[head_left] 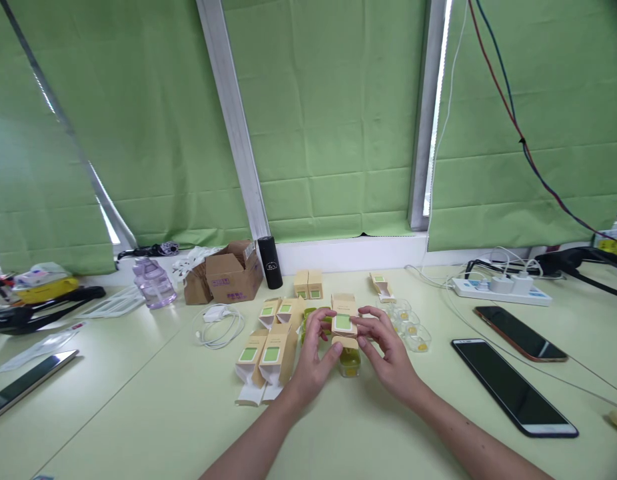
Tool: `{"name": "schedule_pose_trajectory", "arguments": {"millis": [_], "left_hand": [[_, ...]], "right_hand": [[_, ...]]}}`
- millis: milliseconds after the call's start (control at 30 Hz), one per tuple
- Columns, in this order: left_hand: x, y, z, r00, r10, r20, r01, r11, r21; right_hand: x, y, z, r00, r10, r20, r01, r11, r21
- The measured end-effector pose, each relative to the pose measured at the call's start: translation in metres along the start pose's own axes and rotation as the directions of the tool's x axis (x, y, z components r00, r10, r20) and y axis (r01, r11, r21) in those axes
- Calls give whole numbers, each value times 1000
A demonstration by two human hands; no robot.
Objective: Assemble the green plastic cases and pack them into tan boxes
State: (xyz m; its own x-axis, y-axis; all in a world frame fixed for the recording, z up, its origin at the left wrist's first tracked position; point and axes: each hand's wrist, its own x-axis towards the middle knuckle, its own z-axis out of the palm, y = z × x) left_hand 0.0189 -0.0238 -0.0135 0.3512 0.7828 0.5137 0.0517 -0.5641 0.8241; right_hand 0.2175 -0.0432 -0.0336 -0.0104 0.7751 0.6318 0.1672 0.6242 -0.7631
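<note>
A small tan cardboard box (344, 323) with a green label is held between my two hands, its flap tipped toward me. My left hand (314, 353) grips its left side, and the fingers of my right hand (386, 347) close on its right side. Just below the box stands a small clear jar with green contents (350, 362). Several open tan boxes (272, 357) with the same green labels lie beside my left hand. Another green item (311, 317) is partly hidden behind my left fingers.
Clear small containers (411, 327) and an open box (382, 287) lie to the right. Two closed boxes (308, 285), a black cylinder (270, 262) and a brown carton (233, 272) stand behind. Phones (513, 383) and a power strip (501, 290) are at right; a white cable (219, 325) lies left.
</note>
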Motion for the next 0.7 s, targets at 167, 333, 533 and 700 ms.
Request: {"name": "schedule_pose_trajectory", "arguments": {"millis": [167,333,533,700], "left_hand": [[0,1,1,1000,-14,-14,13,1000,-26],[1,1,2,999,-28,-20,28,999,-40],[1,2,2,999,-32,-29,30,998,-58],[2,1,2,999,-34,-37,32,998,-49]], "right_hand": [[0,-3,0,1000,-20,13,20,1000,-4],[0,-4,0,999,-48,16,48,999,2],[0,-4,0,997,-77,23,77,997,-15],[0,-5,0,995,-96,24,97,995,-21]]}}
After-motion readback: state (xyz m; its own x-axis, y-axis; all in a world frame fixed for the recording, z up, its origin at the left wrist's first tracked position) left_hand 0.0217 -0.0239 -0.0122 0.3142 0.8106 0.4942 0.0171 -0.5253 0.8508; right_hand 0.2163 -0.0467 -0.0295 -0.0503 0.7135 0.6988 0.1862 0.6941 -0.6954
